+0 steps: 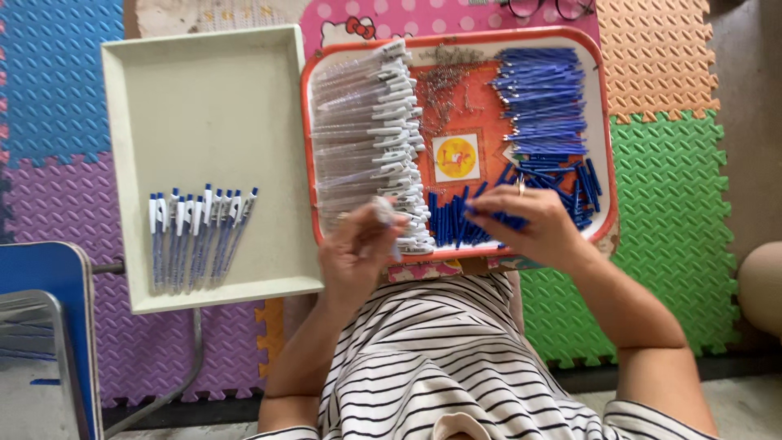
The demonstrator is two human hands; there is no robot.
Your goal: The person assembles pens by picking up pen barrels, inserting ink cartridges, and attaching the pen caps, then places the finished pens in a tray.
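I see the fingers (383, 213) of my left hand (358, 248) pinched together on a clear pen barrel with a white tip (386, 213), held just above the near edge of the orange tray (601, 106). My right hand (529, 224) has its fingers closed on a few blue pen parts (511, 220), drawn from the loose heap of blue pieces (464, 220) lying in the tray's near half. Behind that heap, a tidier stack of blue parts (542, 98) fills the far right corner. A long row of clear barrels with white clips (366, 138) runs down the tray's left side, and a scatter of small metal springs (444, 81) sits between the two. To the left, touching the orange tray, a cream tray (204, 98) carries a row of finished blue-and-white pens (195, 236). Everything rests on coloured foam floor mats (668, 187).
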